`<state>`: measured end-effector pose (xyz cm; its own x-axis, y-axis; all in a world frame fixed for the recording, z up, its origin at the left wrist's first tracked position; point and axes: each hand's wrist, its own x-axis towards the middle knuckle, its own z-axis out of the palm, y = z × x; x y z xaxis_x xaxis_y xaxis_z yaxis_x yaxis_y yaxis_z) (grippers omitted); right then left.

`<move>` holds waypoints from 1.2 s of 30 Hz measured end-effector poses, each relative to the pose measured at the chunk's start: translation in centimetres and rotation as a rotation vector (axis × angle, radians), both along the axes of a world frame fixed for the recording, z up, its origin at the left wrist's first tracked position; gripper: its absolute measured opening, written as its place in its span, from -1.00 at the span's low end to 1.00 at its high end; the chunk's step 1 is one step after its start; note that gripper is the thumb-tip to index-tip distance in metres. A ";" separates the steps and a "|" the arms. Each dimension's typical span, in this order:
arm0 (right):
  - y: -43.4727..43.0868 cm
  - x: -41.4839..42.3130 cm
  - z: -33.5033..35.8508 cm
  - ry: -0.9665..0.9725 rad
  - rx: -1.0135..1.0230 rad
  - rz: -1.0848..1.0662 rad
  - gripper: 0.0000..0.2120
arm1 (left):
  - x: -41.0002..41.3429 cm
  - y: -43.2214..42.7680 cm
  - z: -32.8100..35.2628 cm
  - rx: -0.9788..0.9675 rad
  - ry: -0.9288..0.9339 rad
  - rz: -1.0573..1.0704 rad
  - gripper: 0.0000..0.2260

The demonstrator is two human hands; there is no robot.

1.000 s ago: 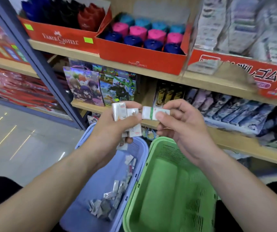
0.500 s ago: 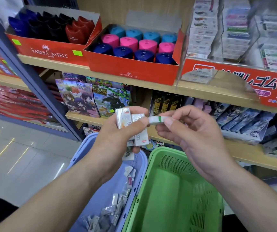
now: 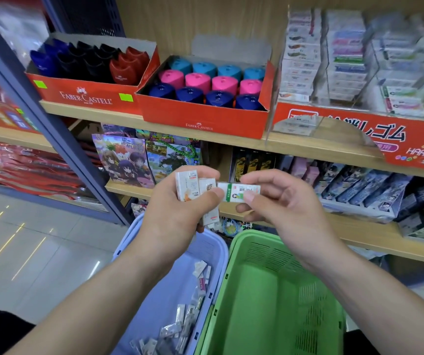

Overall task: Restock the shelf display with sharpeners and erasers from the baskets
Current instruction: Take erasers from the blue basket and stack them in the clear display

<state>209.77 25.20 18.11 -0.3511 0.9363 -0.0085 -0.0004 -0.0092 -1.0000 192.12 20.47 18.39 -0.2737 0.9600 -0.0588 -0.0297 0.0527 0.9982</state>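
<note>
My left hand [image 3: 177, 213] grips a small stack of wrapped white erasers [image 3: 190, 188] above the lilac basket [image 3: 154, 298], which holds several more wrapped erasers [image 3: 185, 321]. My right hand [image 3: 280, 203] pinches one white eraser with a green band [image 3: 236, 192] between thumb and fingers, right beside the stack. The green basket [image 3: 269, 303] sits to the right of the lilac one, and I see nothing inside it. On the upper shelf stand two red boxes of sharpeners: dark blue, black and red ones [image 3: 90, 62], and teal, pink and blue ones [image 3: 205, 83].
A clear eraser display [image 3: 359, 67] with stacked packets stands at the upper right above a red label strip. The lower shelf [image 3: 308, 216] holds illustrated packets and boxes. A blue-grey upright post [image 3: 39, 119] divides the shelving at left. Tiled floor lies at the lower left.
The eraser in my right hand has turned from edge-on to show its printed face. My view has shifted so the shelf sits lower and nearer. Both hands stay close together.
</note>
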 end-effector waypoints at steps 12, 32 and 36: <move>-0.4 2.6 3.4 0.049 0.249 -0.177 -0.73 | 0.9 0.4 4.6 0.076 0.061 -0.088 -0.83; 10.7 18.3 11.5 -0.502 0.511 -0.471 -0.84 | 10.0 11.8 11.9 0.286 0.371 -0.206 -0.73; 10.9 18.1 10.7 -0.692 0.533 -0.323 -0.87 | 11.3 12.2 11.2 0.231 0.324 -0.239 -0.67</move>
